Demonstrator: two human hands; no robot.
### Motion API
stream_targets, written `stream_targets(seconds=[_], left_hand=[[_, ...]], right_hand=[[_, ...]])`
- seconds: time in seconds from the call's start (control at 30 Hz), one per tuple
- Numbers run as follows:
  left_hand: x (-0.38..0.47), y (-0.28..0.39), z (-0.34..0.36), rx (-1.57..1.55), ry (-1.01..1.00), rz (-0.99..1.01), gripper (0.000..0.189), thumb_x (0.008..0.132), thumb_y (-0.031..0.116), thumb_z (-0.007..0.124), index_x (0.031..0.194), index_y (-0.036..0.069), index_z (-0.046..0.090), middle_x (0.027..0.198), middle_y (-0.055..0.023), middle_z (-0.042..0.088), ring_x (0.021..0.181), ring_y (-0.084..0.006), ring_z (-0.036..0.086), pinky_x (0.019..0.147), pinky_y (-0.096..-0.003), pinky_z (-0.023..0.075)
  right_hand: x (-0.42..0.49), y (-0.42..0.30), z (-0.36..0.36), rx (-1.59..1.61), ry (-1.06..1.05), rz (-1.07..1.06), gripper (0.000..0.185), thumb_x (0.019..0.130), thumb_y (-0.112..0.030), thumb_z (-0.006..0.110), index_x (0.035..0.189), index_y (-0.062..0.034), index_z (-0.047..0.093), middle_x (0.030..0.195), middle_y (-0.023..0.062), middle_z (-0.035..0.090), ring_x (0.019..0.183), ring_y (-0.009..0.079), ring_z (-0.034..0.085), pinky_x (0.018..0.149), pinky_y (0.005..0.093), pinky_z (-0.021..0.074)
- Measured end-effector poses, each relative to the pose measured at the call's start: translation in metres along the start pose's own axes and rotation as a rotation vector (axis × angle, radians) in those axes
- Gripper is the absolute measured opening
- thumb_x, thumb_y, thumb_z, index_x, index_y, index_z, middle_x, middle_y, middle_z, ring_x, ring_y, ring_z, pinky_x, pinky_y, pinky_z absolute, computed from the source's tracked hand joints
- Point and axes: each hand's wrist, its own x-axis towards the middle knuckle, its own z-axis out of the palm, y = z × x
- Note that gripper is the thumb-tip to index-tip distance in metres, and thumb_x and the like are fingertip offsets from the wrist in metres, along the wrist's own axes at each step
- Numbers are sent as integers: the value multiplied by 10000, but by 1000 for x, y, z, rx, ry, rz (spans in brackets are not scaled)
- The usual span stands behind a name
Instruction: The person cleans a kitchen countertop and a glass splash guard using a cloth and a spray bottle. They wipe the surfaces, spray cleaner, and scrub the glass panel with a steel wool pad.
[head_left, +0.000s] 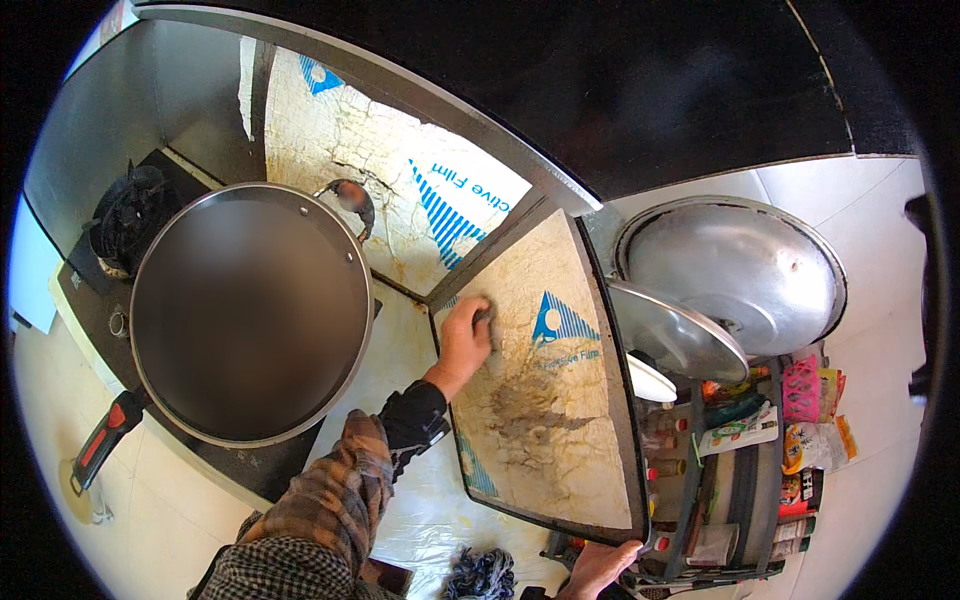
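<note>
My left hand (463, 341), in a plaid sleeve with a dark cuff, presses a small dark grey scrubbing pad (484, 311) against the right-hand panel (555, 450) of a folding metal splash guard. Worn, stained film with blue print covers much of this panel. At the panel's lower right corner, my right hand (600, 564) grips the rim. A second film-covered panel (390, 172) stands behind, joined to a bare metal one (210, 82). A large dark wok (251, 315) sits over the stove (71, 277), left of my left arm.
A black burner grate (131, 217) lies beyond the wok, whose red-black handle (112, 431) sticks out lower left. Metal lids (739, 270) lean at the right, above a rack (742, 495) of bottles and packets. A dark range hood (675, 75) spans the top. Dark stringy cloth (480, 574) lies below.
</note>
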Motion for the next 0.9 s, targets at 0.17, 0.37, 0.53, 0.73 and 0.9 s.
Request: stream_targets(seconds=[0.17,0.37,0.53,0.73,0.9], left_hand=[[24,20,8,-91,55,-27,207,852,-91,599,1034,8,599,921,-172,586,785,-343,616,671,-391,493],[92,91,26,-92,149,135,190,836,-72,638,1010,2,617,918,-167,610,823,-346,637,724,-382,503],[64,108,13,-201,-192,-64,286,803,-118,610,1056,13,579,965,-205,582,894,-412,617,778,-422,504],[81,65,24,-74,56,199,311,807,-113,620,1084,1,534,992,-225,575,920,-434,598,794,-466,496],[72,58,1,23,-46,-8,275,818,-118,624,1054,8,560,918,-219,574,837,-397,625,718,-393,494]], right_hand=[[4,5,6,217,27,77,523,1113,-461,357,1182,33,514,1187,159,514,1064,217,520,967,408,460],[3,-27,18,33,25,41,586,1100,-507,350,1187,48,517,1191,173,523,1060,228,526,979,418,452],[8,-18,13,-94,32,121,633,1083,-541,376,1217,62,514,1232,182,520,1098,244,527,979,430,459],[9,23,-1,287,60,150,624,1069,-553,410,1222,49,470,1266,173,546,1114,254,542,981,459,476],[7,22,0,346,59,263,618,1059,-556,441,1253,30,467,1273,168,547,1139,261,537,1010,456,466]])
